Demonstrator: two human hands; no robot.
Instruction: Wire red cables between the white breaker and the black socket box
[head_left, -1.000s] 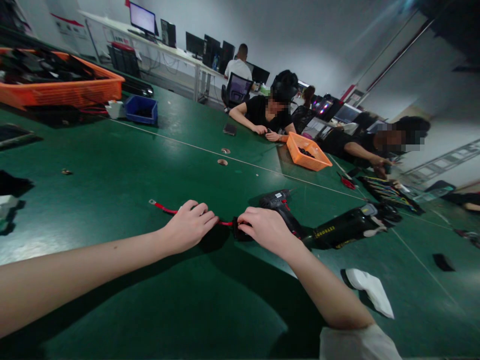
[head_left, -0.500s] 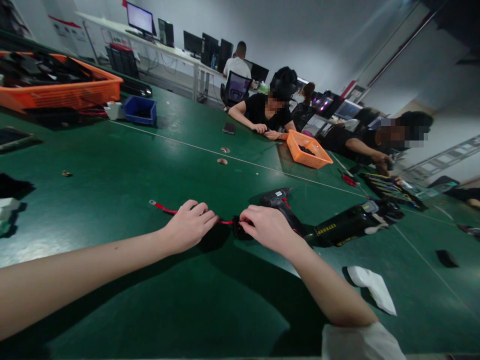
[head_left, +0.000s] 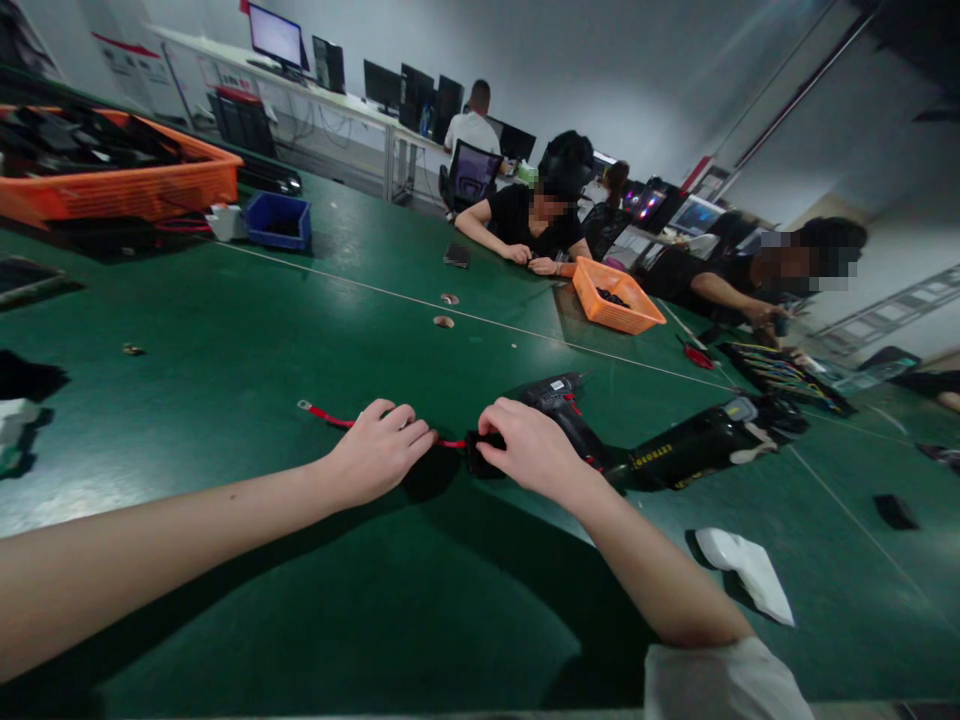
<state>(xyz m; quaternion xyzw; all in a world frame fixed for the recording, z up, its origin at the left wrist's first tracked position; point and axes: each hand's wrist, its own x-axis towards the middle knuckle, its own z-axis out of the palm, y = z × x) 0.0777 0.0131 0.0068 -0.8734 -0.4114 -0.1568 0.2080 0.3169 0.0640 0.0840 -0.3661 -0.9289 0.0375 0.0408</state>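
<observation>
A red cable (head_left: pixel 324 414) with a metal ring lug at its left end lies across the green table. My left hand (head_left: pixel 379 450) is closed over the middle of this cable, palm down. To the right, the cable runs to a small black block (head_left: pixel 472 455), partly hidden by my right hand (head_left: pixel 525 445). My right thumb and fingers are curled at the block's upper side, with a gap showing between thumb and forefinger. Just beyond my right hand lies a black power drill (head_left: pixel 559 400). A black cylinder with yellow lettering (head_left: pixel 697 445) rests right of it.
An orange basket (head_left: pixel 172 195) of black parts and a blue bin (head_left: pixel 277 225) stand at the far left. A smaller orange basket (head_left: pixel 619 300) is across the table, near two co-workers. A white curved piece (head_left: pixel 746 575) lies by my right forearm.
My right thumb and forefinger have parted slightly, and the hand has lifted a little at the block. The left hand and the cable look the same.
</observation>
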